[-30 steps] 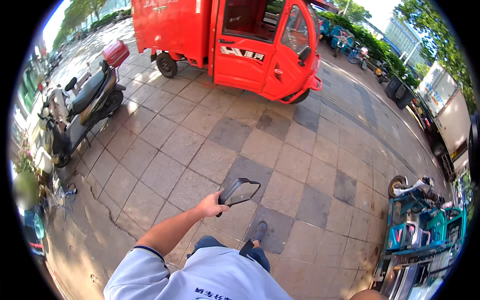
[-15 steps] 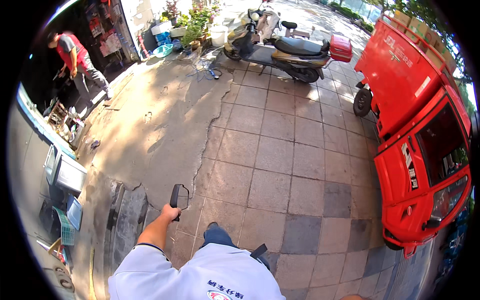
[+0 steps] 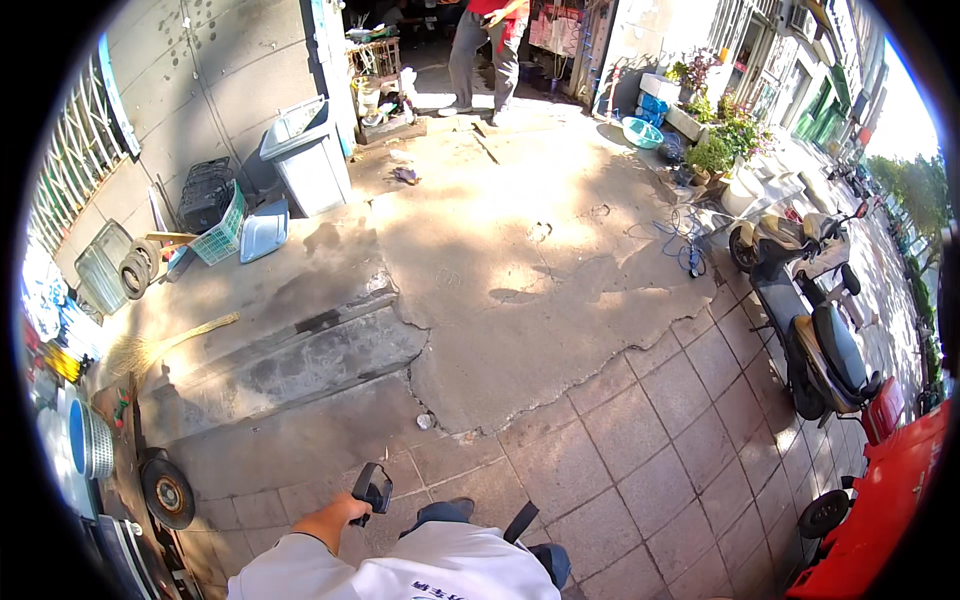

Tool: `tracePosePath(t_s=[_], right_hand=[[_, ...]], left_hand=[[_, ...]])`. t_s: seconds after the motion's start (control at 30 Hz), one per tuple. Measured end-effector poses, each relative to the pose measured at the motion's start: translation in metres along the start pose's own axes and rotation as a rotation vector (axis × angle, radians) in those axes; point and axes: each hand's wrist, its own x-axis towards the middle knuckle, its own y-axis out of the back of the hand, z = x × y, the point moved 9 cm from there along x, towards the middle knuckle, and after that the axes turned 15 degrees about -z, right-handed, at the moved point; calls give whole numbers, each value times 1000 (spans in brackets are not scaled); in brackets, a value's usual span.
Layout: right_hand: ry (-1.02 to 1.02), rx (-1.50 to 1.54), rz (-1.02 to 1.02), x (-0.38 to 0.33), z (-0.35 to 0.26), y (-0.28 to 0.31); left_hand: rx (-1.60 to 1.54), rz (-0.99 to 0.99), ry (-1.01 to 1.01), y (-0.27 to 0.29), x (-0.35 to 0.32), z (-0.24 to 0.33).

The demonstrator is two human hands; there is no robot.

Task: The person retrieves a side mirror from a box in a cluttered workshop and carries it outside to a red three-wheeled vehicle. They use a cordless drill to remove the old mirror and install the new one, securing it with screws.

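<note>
My left hand (image 3: pixel 347 507) is closed on a black-framed side mirror (image 3: pixel 374 487), held out low in front of me at the lower middle. The mirror's face is turned partly toward the right and catches light. Tiled pavement and a rough concrete strip lie below it. My right hand is out of the picture. A black strap (image 3: pixel 521 521) sticks out at the right of my white shirt (image 3: pixel 440 568).
A person in a red top (image 3: pixel 495 45) stands in the doorway ahead. At the left are a grey bin (image 3: pixel 310 165), a green basket (image 3: pixel 220 228), a broom (image 3: pixel 165 345) and a wheel (image 3: pixel 168 493). A scooter (image 3: pixel 815 330) and a red cargo tricycle (image 3: pixel 890 510) stand at the right.
My view has swung left, so the doorway is now ahead and the scooter and tricycle have shifted right. The mirror stays in my left hand, its face turned more into view.
</note>
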Motion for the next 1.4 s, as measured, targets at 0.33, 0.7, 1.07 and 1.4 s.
tracePosePath(t_s=[0.33,0.7,1.07,1.4], right_hand=[[138,-27,-294,-58,-10,254],[-326,483,78,-92,217,589],[-1411,420,1217,-489,404,664],[-1456,598,1543,-653,424,828]], left_hand=[[18,105,-143,20,-3,251],[-303,-145,79,-13,50,336],[-285,0,-221,207,48,713],[-79,-142,34,259,70,900]])
